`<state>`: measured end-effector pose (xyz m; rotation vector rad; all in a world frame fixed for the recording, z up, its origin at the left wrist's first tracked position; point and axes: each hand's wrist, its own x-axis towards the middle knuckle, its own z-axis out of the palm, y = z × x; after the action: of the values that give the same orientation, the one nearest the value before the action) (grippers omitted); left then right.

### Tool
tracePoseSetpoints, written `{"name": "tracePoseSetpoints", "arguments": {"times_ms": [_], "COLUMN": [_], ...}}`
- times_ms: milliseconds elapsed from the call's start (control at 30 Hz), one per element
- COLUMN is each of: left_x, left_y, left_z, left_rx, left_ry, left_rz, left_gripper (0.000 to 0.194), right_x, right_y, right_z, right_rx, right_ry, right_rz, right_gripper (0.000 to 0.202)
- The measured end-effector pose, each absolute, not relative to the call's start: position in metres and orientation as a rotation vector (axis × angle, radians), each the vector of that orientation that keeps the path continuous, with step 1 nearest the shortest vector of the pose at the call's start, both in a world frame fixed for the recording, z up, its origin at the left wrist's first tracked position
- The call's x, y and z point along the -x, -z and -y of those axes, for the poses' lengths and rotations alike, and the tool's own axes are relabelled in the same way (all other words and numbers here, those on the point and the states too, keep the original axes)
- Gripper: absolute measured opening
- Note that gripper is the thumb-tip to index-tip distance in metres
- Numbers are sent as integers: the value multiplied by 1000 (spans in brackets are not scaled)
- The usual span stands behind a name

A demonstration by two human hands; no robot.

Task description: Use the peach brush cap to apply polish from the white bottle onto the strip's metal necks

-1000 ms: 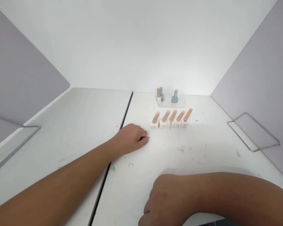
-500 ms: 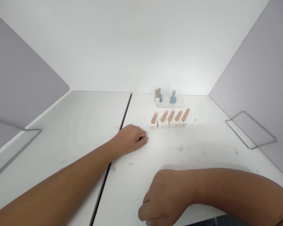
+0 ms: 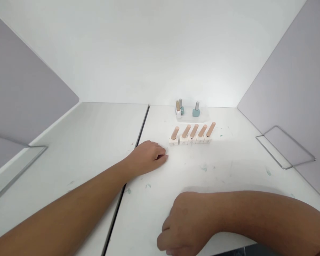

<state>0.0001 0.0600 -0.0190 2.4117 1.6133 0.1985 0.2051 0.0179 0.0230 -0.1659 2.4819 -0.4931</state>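
Observation:
My left hand (image 3: 148, 156) rests on the white table with its fingers curled in, and no object shows in it. Just beyond its fingertips, to the right, stands a row of several nail polish bottles (image 3: 192, 137) with white square bodies and slanted peach caps. The leftmost bottle (image 3: 174, 139) sits slightly apart from the others. Close to the table's front edge lies my right hand (image 3: 185, 224), closed into a loose fist; its fingertips are mostly tucked out of sight, and nothing is seen in it.
Behind the row, a clear tray (image 3: 193, 118) holds two teal polish bottles (image 3: 196, 112) and a white one with a gold cap (image 3: 178, 111). Wire frames (image 3: 285, 147) jut from both side walls. A dark seam (image 3: 118, 209) divides the table (image 3: 90, 142), which has green smudges.
Both hands keep the same place and pose. The whole view shifts very slightly, and the bottles stay where they were.

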Motion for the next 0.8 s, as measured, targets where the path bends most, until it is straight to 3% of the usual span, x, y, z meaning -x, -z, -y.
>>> {"name": "tracePoseSetpoints", "arguments": {"times_ms": [800], "left_x": [0], "left_y": [19], "left_z": [-60], "left_rx": [-2425], "left_ry": [-218], "left_rz": [-1604], "left_gripper": [36], "right_x": [-205], "right_y": [-22], "right_z": [-17], "right_rx": [159], "right_ry": [509], "right_rz": [-2488], "right_gripper": [28]}}
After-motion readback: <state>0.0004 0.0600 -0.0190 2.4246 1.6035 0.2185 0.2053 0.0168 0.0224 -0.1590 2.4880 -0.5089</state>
